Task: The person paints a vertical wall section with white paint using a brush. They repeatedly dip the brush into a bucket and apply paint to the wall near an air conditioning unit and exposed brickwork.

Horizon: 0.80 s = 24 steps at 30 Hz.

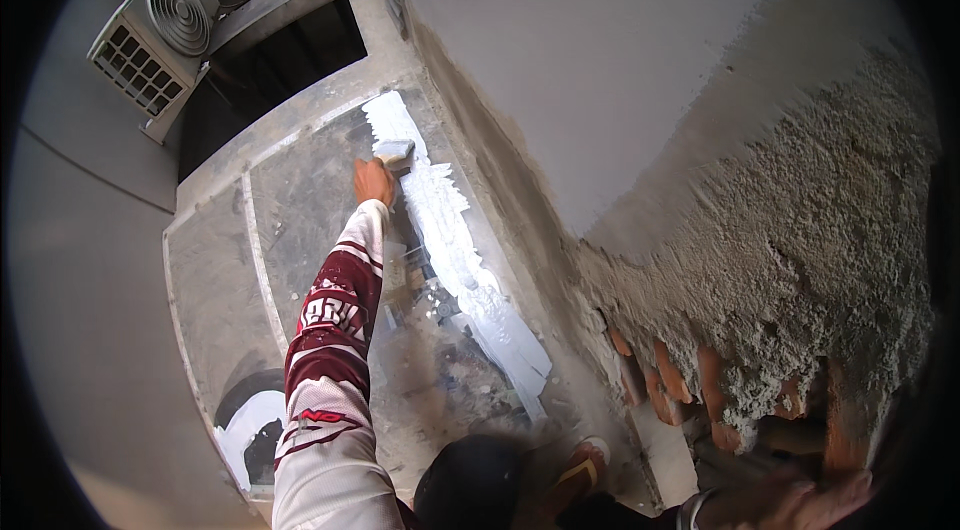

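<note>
Grey concrete ledge (pixel 215 280) runs along the foot of a smooth plastered white wall (pixel 600 50), and this ledge is the landmark for all else. Along its wall-side edge lies a glossy white strip of fresh coating (pixel 450 230), reaching from the far end back toward the person's feet; the wider part of the ledge away from the wall is bare grey, so the coating looks perhaps a third done. At the far tip of the strip the left hand (pixel 374 180), on a red-and-white patterned sleeve, is clamped on a wide flat brush with pale bristles (pixel 394 151), pressed to the ledge. The right hand (pixel 800 502) rests low by rough grey render and exposed red brick (pixel 680 370) above the ledge's near end; its grip is blurred, I cannot tell. Beyond the ledge's far end stand two white boxy air-conditioner units (pixel 160 30), one bearing a small coloured label on its top corner.
</note>
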{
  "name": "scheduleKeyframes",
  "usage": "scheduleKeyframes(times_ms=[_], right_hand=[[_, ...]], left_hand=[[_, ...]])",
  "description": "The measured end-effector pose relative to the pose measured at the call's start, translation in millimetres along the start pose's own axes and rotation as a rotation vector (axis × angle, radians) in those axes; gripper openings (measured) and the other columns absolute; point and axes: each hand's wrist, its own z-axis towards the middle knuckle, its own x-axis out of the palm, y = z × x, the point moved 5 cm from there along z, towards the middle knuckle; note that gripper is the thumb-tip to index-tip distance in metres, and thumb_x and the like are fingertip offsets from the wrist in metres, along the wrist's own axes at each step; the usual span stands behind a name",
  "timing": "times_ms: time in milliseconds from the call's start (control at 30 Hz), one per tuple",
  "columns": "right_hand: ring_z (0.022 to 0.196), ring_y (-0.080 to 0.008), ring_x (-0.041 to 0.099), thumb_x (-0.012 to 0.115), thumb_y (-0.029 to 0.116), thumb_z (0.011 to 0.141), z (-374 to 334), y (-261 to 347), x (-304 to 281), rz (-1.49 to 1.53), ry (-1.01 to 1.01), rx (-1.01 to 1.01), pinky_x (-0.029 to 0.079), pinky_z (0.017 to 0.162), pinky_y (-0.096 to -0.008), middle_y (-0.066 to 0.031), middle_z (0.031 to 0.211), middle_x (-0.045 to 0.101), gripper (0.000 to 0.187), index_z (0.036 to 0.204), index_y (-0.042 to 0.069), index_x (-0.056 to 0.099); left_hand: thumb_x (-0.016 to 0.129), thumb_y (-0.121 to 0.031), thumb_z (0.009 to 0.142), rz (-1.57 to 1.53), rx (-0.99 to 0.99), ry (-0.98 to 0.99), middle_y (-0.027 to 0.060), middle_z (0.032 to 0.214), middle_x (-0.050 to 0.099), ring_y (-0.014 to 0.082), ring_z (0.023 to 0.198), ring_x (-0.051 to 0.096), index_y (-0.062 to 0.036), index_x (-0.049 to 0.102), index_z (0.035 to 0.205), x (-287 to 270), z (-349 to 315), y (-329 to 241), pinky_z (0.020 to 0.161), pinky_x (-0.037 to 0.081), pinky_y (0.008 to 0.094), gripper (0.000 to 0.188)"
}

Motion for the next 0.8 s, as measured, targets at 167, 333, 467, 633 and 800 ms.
scheduleKeyframes(times_ms=[167, 333, 467, 633, 800], right_hand=[[0.103, -0.027, 0.059, 0.046, 0.018, 0.101, 7.1, -0.9, -5.8, 0.005, -0.007, 0.005, 0.053, 0.091, -0.0372, -0.0231, 0.111, 0.054, 0.039, 0.127, -0.011, 0.046], [0.102, -0.0267, 0.06, 0.047, 0.018, 0.101, 11.0, -1.9, -10.4, 0.017, -0.004, 0.01, 0.053, 0.09, -0.037, -0.0229, 0.11, 0.055, 0.039, 0.126, -0.012, 0.046], [0.101, -0.0265, 0.06, 0.047, 0.017, 0.101, 11.3, -2.6, -12.2, 0.033, -0.001, 0.013, 0.054, 0.09, -0.0369, -0.0227, 0.109, 0.056, 0.038, 0.126, -0.012, 0.046], [0.1, -0.0262, 0.061, 0.047, 0.017, 0.101, 11.9, -0.9, -11.2, 0.051, 0.006, 0.005, 0.054, 0.089, -0.0367, -0.0226, 0.107, 0.057, 0.038, 0.125, -0.012, 0.047], [0.099, -0.0259, 0.061, 0.047, 0.016, 0.101, 14.0, 0.0, -10.1, 0.075, 0.011, 0.003, 0.055, 0.089, -0.0365, -0.0224, 0.106, 0.057, 0.037, 0.125, -0.013, 0.047]], left_hand=[[0.06, -0.011, 0.082, -0.061, -0.04, 0.015, 0.0295, 0.102, 0.059, 0.0457, 0.09, 0.062, -0.0017, 0.071, 0.096, -5.0, -16.0, -6.8, 0.081, 0.05, 0.0485, 0.02], [0.058, -0.01, 0.083, -0.029, -0.032, 0.066, 0.0294, 0.103, 0.058, 0.0466, 0.089, 0.061, -0.0004, 0.071, 0.094, -4.1, -17.0, -0.3, 0.079, 0.05, 0.0487, 0.02], [0.057, -0.01, 0.084, -0.022, -0.013, 0.016, 0.0296, 0.103, 0.057, 0.0471, 0.09, 0.061, 0.0002, 0.07, 0.095, -12.4, -18.2, -2.2, 0.08, 0.049, 0.0495, 0.02], [0.057, -0.012, 0.085, -0.005, 0.041, 0.024, 0.0284, 0.101, 0.057, 0.0467, 0.09, 0.061, -0.002, 0.069, 0.1, -20.3, -31.2, -10.3, 0.08, 0.049, 0.0505, 0.022], [0.057, -0.01, 0.085, -0.017, 0.075, 0.09, 0.0258, 0.102, 0.056, 0.0442, 0.089, 0.062, 0.0007, 0.067, 0.098, -26.3, -55.3, -14.0, 0.077, 0.05, 0.0493, 0.019]])
